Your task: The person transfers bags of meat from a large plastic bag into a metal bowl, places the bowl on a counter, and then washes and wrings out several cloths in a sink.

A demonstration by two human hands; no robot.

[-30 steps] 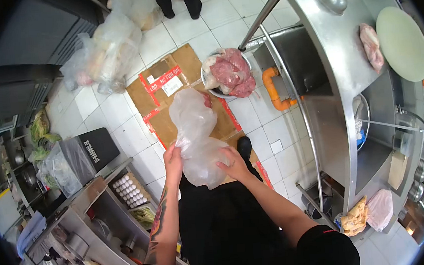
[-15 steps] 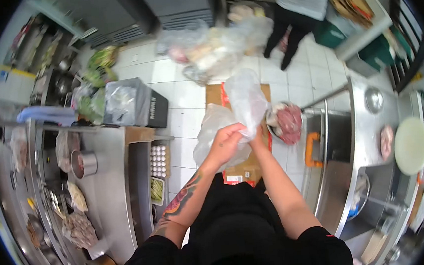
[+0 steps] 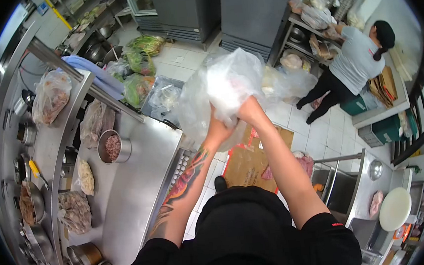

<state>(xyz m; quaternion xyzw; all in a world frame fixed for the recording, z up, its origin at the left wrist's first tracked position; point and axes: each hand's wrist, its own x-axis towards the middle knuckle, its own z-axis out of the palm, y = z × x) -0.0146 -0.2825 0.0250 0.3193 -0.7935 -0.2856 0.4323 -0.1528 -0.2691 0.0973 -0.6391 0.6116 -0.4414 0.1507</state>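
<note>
A large clear plastic bag (image 3: 232, 78) billows out in front of me at arm's length, crumpled and whitish. My left hand (image 3: 220, 128) is closed on its lower edge. Close beside it, my right hand (image 3: 250, 110) also grips the plastic, and its fingers are partly hidden by the folds. I cannot make out anything inside the bag. Below my forearms lies a flattened cardboard sheet (image 3: 252, 166) on the floor. Pink-red raw meat (image 3: 305, 164) shows partly behind my right forearm.
A steel counter (image 3: 127, 189) on my left holds a pot of chopped meat (image 3: 114, 146) and bagged food. On the right stand a sink (image 3: 343, 187) and a white round board (image 3: 395, 209). A co-worker (image 3: 358, 56) bends at the back shelves. Leafy vegetables (image 3: 139, 58) lie on the floor.
Both hands have lifted the bag upward and away from me, and it has spread wider. My view has tilted up and turned left. The co-worker now shows reaching toward the shelves.
</note>
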